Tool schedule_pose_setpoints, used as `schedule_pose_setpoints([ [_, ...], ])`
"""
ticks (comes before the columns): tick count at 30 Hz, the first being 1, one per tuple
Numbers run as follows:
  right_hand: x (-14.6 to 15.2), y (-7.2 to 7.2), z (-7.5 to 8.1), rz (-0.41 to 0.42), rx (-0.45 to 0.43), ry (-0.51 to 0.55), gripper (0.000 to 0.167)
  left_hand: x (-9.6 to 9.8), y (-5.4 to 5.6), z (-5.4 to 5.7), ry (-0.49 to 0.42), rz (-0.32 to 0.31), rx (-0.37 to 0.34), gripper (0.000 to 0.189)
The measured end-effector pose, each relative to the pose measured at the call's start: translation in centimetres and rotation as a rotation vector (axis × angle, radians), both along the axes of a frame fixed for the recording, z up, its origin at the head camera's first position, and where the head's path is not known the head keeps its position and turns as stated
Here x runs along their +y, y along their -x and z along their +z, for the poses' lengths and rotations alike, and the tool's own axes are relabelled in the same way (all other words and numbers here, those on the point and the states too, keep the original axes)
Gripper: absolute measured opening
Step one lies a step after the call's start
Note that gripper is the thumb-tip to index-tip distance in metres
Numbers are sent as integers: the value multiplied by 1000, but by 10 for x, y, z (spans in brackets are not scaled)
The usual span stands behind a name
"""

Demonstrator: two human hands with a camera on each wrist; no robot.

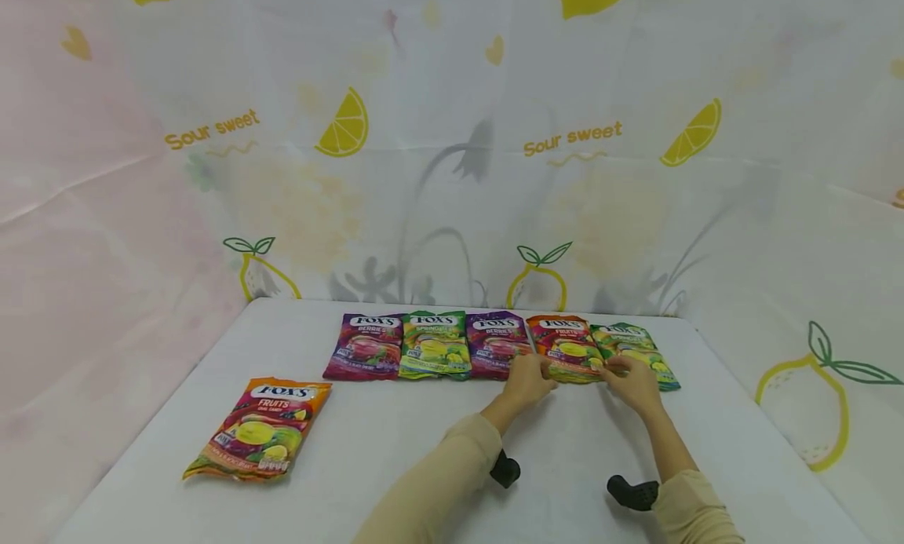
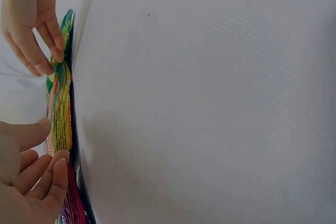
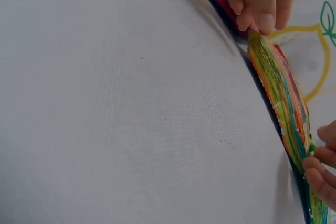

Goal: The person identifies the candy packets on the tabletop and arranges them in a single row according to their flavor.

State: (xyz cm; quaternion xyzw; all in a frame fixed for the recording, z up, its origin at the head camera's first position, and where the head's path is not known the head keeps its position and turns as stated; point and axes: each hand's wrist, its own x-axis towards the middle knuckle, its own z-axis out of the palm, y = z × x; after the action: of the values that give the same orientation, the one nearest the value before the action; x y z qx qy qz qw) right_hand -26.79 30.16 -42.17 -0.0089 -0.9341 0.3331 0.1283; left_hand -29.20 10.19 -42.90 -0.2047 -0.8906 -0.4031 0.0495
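An orange-topped bag of Fox's Fruits candy lies in a row at the back of the table. My left hand pinches its near left corner. At the near right corner my right hand pinches the edge between thumb and fingers. In the left wrist view the bag's striped bottom edge runs between both hands. A purple Berries bag lies close on its left. On the right, a green Fox's bag is partly covered by my right hand.
Farther left in the row lie a green Fox's bag and a purple Berries bag. Another Fruits bag lies apart at the front left. A lemon-printed cloth hangs behind the white table.
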Motion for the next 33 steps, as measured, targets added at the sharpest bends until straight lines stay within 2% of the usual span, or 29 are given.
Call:
schedule_pose_setpoints([
  [4, 0, 1, -1, -12, 13, -33, 29, 2, 1, -1, 34, -7, 12, 21],
  [9, -6, 3, -2, -53, 19, -110, 31, 4, 3, 1, 151, -13, 40, 29],
  [11, -8, 4, -3, -75, 0, -134, 31, 4, 4, 1, 211, -10, 29, 37],
  [14, -12, 4, -6, -108, -27, -153, 30, 6, 4, 1, 282, -10, -24, 41],
  [19, -15, 5, -7, -114, 4, -148, 30, 8, 3, 0, 361, -32, -49, 48],
  [23, -16, 5, -6, -99, -9, -95, 31, 11, -1, 0, 391, -93, -58, 57],
  [26, -16, 6, -3, -97, -55, -92, 34, 11, -6, 1, 412, -128, -65, 65],
  [28, -18, 7, -2, -103, -86, -118, 37, 12, -8, 1, 420, -132, -68, 70],
  [33, -26, 9, -2, -144, -168, -152, 33, 11, -9, -4, 359, -92, -86, 70],
])
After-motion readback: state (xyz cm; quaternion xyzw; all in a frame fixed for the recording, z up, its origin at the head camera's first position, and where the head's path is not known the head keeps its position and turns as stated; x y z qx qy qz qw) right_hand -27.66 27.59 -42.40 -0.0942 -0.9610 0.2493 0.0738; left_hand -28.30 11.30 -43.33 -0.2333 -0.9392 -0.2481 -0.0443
